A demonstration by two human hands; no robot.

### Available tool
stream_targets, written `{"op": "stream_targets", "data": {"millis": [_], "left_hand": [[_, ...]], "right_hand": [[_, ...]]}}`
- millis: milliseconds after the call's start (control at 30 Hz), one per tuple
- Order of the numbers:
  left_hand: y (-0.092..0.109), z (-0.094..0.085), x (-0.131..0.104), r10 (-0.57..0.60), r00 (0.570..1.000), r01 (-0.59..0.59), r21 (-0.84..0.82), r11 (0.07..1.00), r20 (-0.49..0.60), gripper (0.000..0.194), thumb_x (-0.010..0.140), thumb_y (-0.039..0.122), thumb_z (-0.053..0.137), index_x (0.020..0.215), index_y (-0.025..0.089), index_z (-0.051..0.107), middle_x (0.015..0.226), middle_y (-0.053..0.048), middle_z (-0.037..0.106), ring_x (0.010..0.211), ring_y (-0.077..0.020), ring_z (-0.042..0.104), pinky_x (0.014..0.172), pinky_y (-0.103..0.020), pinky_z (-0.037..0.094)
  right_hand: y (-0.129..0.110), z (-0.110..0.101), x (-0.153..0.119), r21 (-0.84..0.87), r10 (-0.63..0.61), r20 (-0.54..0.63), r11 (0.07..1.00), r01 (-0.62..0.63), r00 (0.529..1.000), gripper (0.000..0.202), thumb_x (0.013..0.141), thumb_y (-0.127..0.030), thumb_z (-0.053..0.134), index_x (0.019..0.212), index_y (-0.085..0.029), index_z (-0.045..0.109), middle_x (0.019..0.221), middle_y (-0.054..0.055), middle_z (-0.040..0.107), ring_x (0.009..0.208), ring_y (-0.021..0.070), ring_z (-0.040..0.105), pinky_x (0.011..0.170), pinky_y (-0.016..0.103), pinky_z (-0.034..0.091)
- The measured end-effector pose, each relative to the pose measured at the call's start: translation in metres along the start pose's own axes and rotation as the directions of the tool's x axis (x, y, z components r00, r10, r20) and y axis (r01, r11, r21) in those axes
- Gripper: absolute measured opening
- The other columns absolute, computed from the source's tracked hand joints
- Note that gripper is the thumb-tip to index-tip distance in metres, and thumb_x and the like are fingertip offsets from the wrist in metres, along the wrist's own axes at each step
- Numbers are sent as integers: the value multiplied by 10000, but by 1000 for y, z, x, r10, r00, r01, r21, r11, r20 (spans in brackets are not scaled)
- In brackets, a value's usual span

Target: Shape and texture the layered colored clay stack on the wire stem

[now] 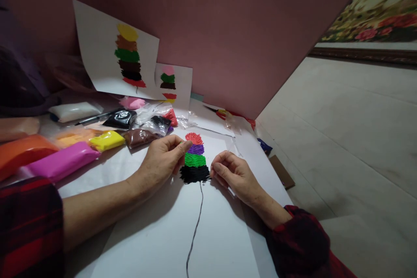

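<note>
Left hand: my left hand [159, 158] has thumb and forefinger brought together at the purple band's left edge; whether a thin strand sits between them is too small to tell.
Right hand: my right hand [236, 176] is loosely curled, fingertips close together beside the black band's right end; I cannot tell if they hold anything.
Layered clay figure: the figure [195, 160] lies between my hands on a white sheet [156, 239]; red on top, then purple, green, black; a dark wavy line [198, 219] runs from it towards me.
Clay packets: to the left, magenta packet [63, 160], yellow packet [107, 140], brown packet [140, 137].
Wall side: two painted sheets, larger [97, 47] and smaller [184, 82], lean upright.
</note>
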State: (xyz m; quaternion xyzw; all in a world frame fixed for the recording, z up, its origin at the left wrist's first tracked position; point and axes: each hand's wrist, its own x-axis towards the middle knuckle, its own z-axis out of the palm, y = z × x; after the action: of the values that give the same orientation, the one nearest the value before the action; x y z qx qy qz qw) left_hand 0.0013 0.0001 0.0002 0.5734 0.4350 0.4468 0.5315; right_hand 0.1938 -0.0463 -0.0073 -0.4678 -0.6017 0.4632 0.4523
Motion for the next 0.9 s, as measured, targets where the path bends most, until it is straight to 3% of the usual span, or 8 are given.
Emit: {"op": "stream_targets", "data": {"millis": [333,900], "left_hand": [[1,0,0,7,1000,-7,2,1000,4,294,810,386,600,615,180,524,407,60,505,316,-59,392,332,-171,268],[0,0,0,-5,1000,5,-15,1000,8,302,820,375,597,604,182,508,411,64,500,313,-50,393,324,-161,273]], "right_hand": [[0,-1,0,49,60,-23,997,-59,998,190,844,-339,617,784,-182,528,650,-6,632,376,54,458,323,167,384],[1,-5,0,28,124,-58,992,-123,991,210,854,-356,606,769,-182,526,612,-11,636,347,61,495,303,159,369]]}}
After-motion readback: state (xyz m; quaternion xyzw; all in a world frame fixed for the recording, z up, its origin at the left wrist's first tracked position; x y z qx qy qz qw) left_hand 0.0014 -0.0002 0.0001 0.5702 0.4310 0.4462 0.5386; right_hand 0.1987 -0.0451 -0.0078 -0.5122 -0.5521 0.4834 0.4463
